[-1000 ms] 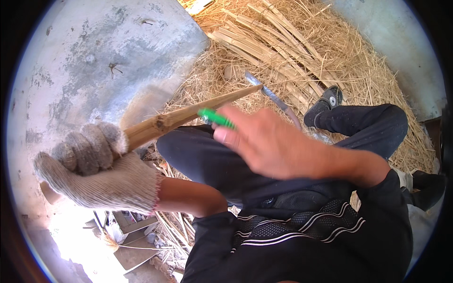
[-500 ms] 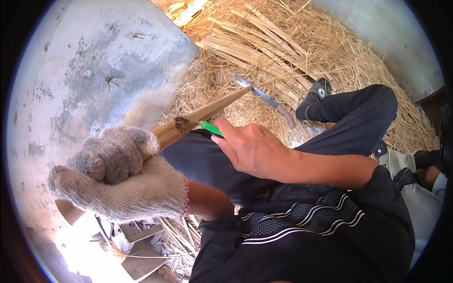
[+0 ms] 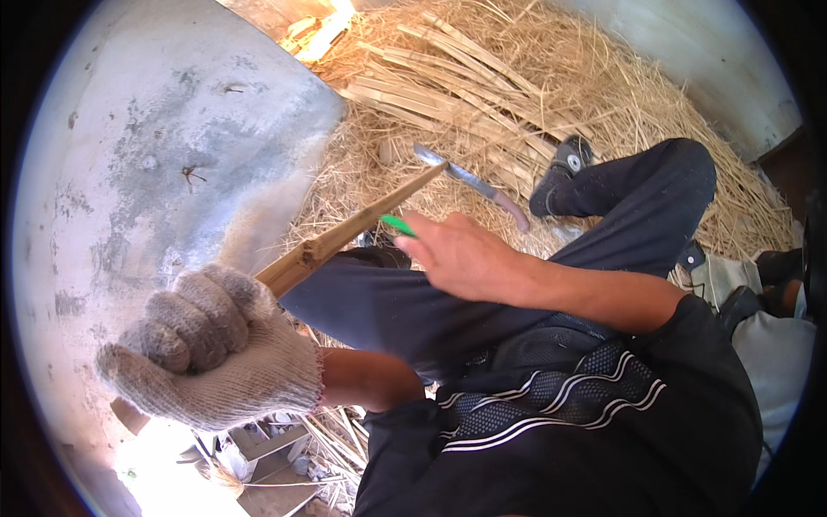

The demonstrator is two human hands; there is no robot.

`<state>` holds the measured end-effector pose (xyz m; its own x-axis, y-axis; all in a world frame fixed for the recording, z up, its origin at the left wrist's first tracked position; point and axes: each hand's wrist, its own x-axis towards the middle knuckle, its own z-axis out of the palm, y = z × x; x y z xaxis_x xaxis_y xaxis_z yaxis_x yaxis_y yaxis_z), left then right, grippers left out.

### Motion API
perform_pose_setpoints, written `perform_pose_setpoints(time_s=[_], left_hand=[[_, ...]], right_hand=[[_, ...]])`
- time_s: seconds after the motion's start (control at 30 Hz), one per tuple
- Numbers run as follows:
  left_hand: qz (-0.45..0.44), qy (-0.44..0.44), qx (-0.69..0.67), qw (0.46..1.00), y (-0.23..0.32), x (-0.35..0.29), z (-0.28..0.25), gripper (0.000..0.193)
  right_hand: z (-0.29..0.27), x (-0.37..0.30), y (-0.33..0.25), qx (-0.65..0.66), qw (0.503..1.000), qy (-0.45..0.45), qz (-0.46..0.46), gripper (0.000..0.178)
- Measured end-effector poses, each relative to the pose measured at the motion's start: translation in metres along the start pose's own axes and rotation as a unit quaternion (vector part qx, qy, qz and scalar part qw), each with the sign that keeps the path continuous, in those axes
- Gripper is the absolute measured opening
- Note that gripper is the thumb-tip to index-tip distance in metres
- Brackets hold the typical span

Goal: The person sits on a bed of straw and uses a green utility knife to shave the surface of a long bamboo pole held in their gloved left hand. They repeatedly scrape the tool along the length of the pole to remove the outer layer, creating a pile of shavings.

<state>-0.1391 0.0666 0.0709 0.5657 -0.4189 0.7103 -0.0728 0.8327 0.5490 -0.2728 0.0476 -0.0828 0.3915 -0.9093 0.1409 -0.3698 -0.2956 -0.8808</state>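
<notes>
Shaving, seemingly; left hand [image 3: 215,349] clenching wooden stick [image 3: 346,230] jutting beyond fingers [image 3: 245,293]; right hand [image 3: 474,260] gripping green tool [image 3: 397,225]; next stroke needs steadiness.

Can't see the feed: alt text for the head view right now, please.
A gloved left hand grips a tapered wooden stick; the bare right hand holds a small green object close to it. Beyond, a knife lies on straw near pale strips.

Head fisheye looks down, near left hand [image 3: 215,349], right hand [image 3: 465,257]; exact height unclear.
</notes>
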Motion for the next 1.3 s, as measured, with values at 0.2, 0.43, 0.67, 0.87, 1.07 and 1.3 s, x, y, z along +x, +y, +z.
perform_pose_setpoints(time_s=[0.2, 0.43, 0.67, 0.87, 1.07, 1.3], left_hand=[[0.006, 0.025, 0.028, 0.999, 0.001, -0.002, 0.011, 0.052], [-0.052, 0.021, -0.025, 0.998, -0.002, 0.012, 0.002, 0.050], [-0.056, 0.026, -0.013, 0.998, -0.007, 0.019, 0.000, 0.044], [-0.059, -0.047, -0.049, 0.996, 0.001, 0.025, -0.010, 0.044], [-0.078, 0.008, -0.047, 0.996, 0.005, 0.009, -0.002, 0.041], [-0.046, 0.081, 0.001, 0.996, 0.004, 0.005, 0.008, 0.043]], right_hand=[[0.008, 0.005, -0.010, -0.054, 0.996, 0.047, -0.056, 0.028], [0.021, 0.017, -0.003, -0.112, 0.988, 0.076, -0.079, 0.029], [0.028, 0.028, 0.032, -0.284, 0.946, 0.027, -0.153, 0.030], [-0.020, -0.007, 0.091, -0.146, 0.986, 0.018, 0.078, 0.029], [-0.033, 0.001, -0.055, -0.033, 0.998, -0.051, 0.011, 0.030], [0.007, 0.010, 0.018, -0.130, 0.991, 0.034, 0.019, 0.026]])
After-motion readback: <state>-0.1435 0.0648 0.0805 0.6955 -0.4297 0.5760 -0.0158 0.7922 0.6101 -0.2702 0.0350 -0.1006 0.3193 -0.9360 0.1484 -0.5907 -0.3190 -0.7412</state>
